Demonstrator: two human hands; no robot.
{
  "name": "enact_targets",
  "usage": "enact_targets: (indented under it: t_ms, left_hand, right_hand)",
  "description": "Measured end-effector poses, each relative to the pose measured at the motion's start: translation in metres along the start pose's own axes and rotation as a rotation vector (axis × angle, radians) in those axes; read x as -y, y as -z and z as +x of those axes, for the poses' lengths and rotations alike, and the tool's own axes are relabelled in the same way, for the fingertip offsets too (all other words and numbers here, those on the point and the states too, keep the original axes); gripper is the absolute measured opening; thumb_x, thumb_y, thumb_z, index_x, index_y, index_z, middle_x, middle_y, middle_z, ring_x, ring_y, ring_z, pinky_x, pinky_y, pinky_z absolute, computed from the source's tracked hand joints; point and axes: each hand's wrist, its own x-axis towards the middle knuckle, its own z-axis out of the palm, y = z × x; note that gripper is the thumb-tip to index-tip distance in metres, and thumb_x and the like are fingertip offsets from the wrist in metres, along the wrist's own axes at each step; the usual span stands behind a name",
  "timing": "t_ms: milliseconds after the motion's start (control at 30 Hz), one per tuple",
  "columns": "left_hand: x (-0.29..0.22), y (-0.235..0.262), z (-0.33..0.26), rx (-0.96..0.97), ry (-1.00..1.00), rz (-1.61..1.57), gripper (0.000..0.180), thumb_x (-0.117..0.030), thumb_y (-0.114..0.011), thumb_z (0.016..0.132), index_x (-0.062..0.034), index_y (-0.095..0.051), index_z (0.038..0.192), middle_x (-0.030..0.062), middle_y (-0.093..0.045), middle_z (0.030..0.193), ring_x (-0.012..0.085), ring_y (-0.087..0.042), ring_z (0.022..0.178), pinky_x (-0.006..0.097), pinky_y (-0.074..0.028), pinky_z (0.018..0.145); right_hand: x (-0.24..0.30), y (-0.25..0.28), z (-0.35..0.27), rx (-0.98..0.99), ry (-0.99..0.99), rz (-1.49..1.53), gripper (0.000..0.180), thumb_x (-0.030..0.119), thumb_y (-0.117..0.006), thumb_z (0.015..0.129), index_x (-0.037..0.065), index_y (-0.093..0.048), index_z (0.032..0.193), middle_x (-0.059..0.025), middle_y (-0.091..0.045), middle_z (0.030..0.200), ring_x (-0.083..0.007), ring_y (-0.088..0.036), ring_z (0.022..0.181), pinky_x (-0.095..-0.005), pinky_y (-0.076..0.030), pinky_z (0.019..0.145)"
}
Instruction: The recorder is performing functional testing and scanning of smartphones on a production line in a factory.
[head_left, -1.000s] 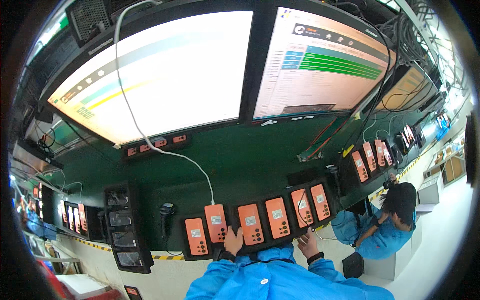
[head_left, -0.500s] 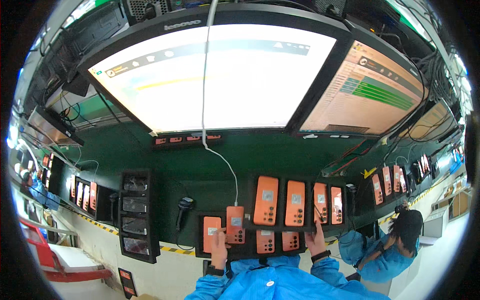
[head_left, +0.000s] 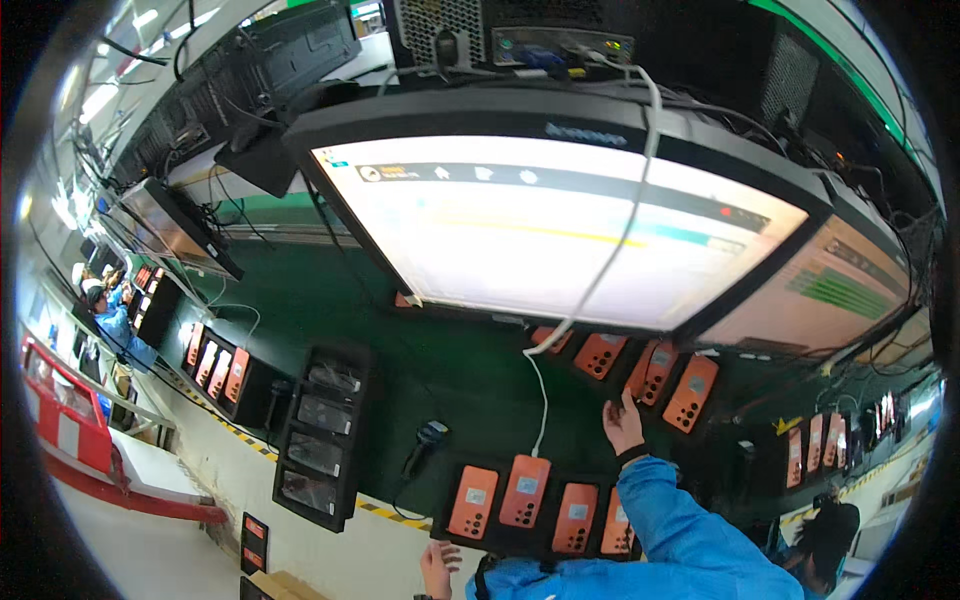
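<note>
The right hand (head_left: 622, 424) was raised with fingers spread, grasping nothing, just below the orange phones (head_left: 650, 368) mounted under the large monitor (head_left: 545, 228). Four such phones showed there: flat, orange-backed, with dark camera dots. The left hand (head_left: 437, 567) rested loose and empty at the lower edge, near the dark tray (head_left: 452, 540). The tray held four orange phones in a row; a white cable (head_left: 540, 400) ran down into the second one (head_left: 525, 490). A black rack (head_left: 322, 440) stood to the left with three slots.

Bright blue jacket sleeve (head_left: 680, 530), dark wristband at right cuff; both hands bare.
</note>
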Motion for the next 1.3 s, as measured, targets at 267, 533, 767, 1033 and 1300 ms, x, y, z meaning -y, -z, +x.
enact_targets:
  t_ms: [267,533,767,1033,1300]
  left_hand:
    - [0.044,0.028,-0.056,-0.228,0.032,-0.032,0.047,-0.044,-0.039,0.097,-0.0044,-0.053,0.117,0.0122,-0.064,0.100,0.0197,-0.062,0.080,0.032,-0.050,0.065]
    - [0.061,0.031,-0.086,-0.309,0.152,-0.048,0.045,-0.042,-0.042,0.097,-0.0039,-0.052,0.119,0.0135,-0.064,0.103,0.0206,-0.062,0.084,0.032,-0.051,0.067]
    - [0.014,-0.004,-0.033,-0.137,-0.005,0.102,0.029,-0.027,-0.048,0.096,-0.0029,-0.055,0.110,0.0116,-0.064,0.095,0.0192,-0.063,0.079,0.030,-0.049,0.063]
    - [-0.059,-0.082,-0.017,0.132,-0.140,0.252,0.017,-0.020,-0.052,0.093,-0.0052,-0.056,0.101,0.0065,-0.064,0.086,0.0143,-0.061,0.071,0.025,-0.046,0.058]
    - [-0.062,-0.123,-0.022,0.398,-0.164,0.334,0.015,-0.016,-0.054,0.093,-0.0051,-0.059,0.102,0.0043,-0.066,0.085,0.0103,-0.060,0.073,0.023,-0.044,0.060]
  right_hand:
    - [-0.111,-0.072,0.140,0.359,-0.272,-0.201,0.022,0.021,-0.066,0.087,0.006,-0.052,0.083,-0.0074,-0.052,0.081,-0.0205,-0.052,0.073,-0.0415,-0.052,0.078]
    - [-0.160,-0.071,0.158,0.419,-0.406,-0.485,0.019,0.005,-0.050,0.091,-0.005,-0.056,0.106,-0.0156,-0.060,0.106,-0.0314,-0.059,0.101,-0.0381,-0.050,0.092]
    - [-0.026,0.032,-0.052,0.234,0.053,-0.793,0.021,0.007,-0.052,0.091,0.001,-0.058,0.111,-0.0080,-0.065,0.099,-0.0170,-0.063,0.083,-0.0267,-0.053,0.070]
    - [0.069,0.247,-0.116,-0.579,0.792,-1.770,0.054,0.021,-0.067,0.075,0.003,-0.049,0.122,-0.0179,-0.062,0.107,-0.0364,-0.060,0.091,-0.0423,-0.047,0.082]
    - [0.108,0.234,-0.122,-0.040,0.154,-0.946,0.015,0.010,-0.056,0.077,0.000,-0.057,0.088,-0.0043,-0.052,0.060,-0.0147,-0.048,0.045,-0.0282,-0.040,0.046]
